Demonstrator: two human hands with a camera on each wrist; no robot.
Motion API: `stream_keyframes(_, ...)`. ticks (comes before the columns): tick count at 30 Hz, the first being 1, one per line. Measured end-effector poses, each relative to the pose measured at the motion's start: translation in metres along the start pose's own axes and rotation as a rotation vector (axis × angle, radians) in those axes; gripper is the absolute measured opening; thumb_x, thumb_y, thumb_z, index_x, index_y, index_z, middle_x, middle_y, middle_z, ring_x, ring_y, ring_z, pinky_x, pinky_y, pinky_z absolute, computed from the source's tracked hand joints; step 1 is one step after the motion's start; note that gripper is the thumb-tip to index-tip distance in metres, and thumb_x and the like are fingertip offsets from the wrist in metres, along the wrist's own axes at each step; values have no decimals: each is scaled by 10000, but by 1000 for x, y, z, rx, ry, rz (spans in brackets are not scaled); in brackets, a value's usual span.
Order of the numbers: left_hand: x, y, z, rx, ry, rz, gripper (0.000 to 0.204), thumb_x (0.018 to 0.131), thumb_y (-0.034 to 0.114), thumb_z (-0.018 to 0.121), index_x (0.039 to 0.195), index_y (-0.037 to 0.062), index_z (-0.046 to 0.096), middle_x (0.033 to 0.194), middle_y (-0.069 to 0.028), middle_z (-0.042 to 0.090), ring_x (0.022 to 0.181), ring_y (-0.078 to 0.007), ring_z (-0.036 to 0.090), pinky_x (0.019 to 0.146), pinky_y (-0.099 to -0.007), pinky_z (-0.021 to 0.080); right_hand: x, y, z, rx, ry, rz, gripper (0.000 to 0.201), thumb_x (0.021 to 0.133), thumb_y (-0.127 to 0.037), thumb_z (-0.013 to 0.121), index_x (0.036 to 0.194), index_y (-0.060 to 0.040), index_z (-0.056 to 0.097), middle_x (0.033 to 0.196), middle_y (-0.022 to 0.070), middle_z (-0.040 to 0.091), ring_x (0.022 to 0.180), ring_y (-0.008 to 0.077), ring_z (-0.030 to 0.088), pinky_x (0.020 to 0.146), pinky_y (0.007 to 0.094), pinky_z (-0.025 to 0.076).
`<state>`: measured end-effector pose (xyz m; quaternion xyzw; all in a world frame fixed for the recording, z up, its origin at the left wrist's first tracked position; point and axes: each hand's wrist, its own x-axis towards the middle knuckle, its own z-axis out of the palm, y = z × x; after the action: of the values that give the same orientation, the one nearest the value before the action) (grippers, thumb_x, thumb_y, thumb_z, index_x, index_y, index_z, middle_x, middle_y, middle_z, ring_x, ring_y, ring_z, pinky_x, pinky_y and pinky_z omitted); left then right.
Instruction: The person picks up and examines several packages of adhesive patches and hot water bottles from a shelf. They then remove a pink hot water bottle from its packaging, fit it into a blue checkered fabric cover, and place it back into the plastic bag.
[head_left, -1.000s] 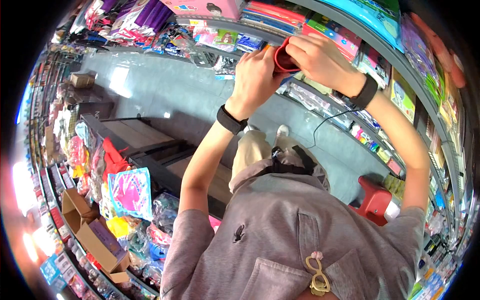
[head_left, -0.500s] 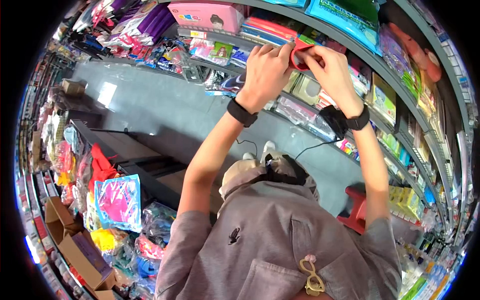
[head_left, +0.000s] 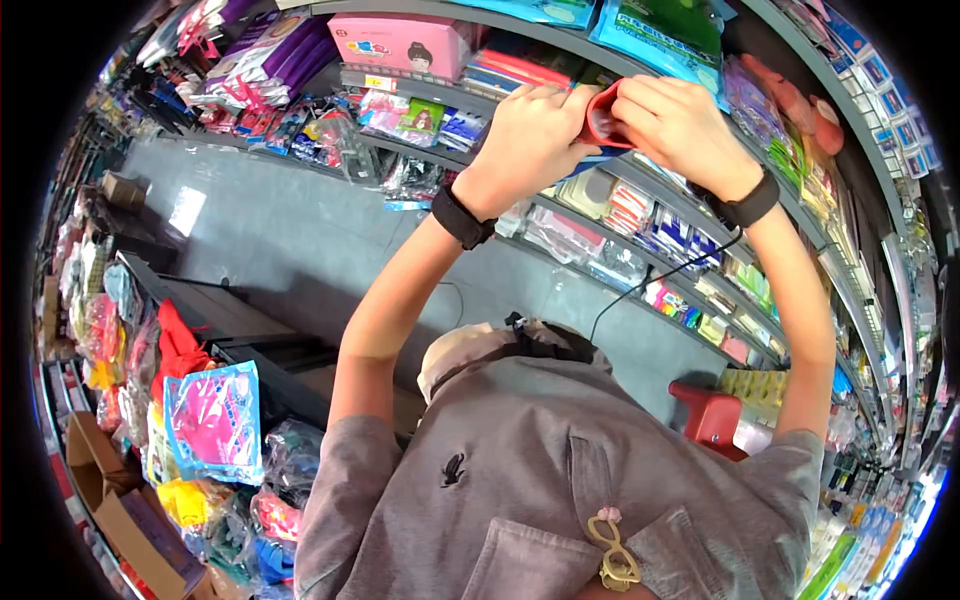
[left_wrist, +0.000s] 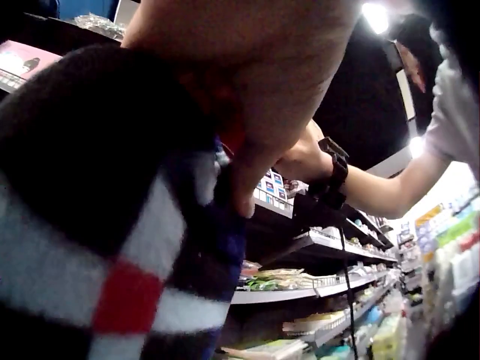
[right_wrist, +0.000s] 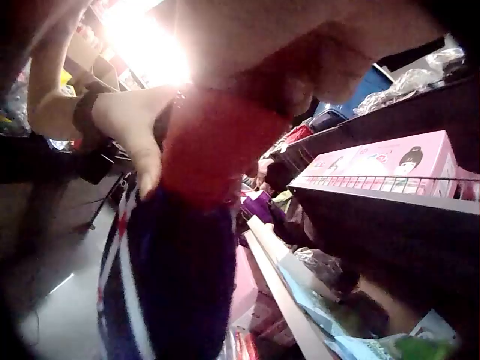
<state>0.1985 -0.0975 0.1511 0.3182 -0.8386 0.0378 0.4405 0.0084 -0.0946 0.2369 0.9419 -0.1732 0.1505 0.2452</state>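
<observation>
A fabric item with a red opening (head_left: 604,118) is held between both hands in the head view. The left hand (head_left: 530,140) grips its left edge, thumb at the rim. On the other side the right hand (head_left: 682,130) pinches the rim, its fingertips partly inside the opening. In the left wrist view the item's dark, grey and red checked cloth (left_wrist: 127,296) hangs below the left hand (left_wrist: 255,82). The right wrist view shows the red part (right_wrist: 217,150) above dark blue cloth (right_wrist: 184,277); the right hand (right_wrist: 300,52) is above it, blurred.
Shelves of packaged goods run behind the hands, with a pink box (head_left: 400,42) and blue packs (head_left: 665,35). A red stool (head_left: 708,415) stands at lower right. Cardboard boxes (head_left: 140,530) and bagged goods (head_left: 212,420) lie at left. A black cable (head_left: 640,285) hangs from the right wrist.
The right hand first drew its fingers partly out of the red opening, then moved back over the rim. The opening now looks wider, and the view has shifted along the shelves.
</observation>
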Motion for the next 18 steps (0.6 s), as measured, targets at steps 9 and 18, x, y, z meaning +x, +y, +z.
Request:
stream_keyframes(9, 12, 19, 23, 139, 218, -73, 320, 675, 77, 624, 994, 90, 624, 845, -23, 669, 753, -207, 580, 722, -332, 420, -2, -29, 1, 201, -29, 765, 298, 833, -286, 584, 721, -10, 599, 742, 128, 633, 651, 333, 621, 579, 431, 492)
stream_keyframes(18, 18, 29, 35, 150, 285, -165, 282, 680, 93, 634, 961, 105, 627, 818, -20, 655, 728, -198, 573, 704, -325, 406, -12, -21, 6, 241, 12, 845, 270, 841, -270, 584, 769, -13, 620, 732, 144, 629, 675, 341, 625, 580, 425, 492)
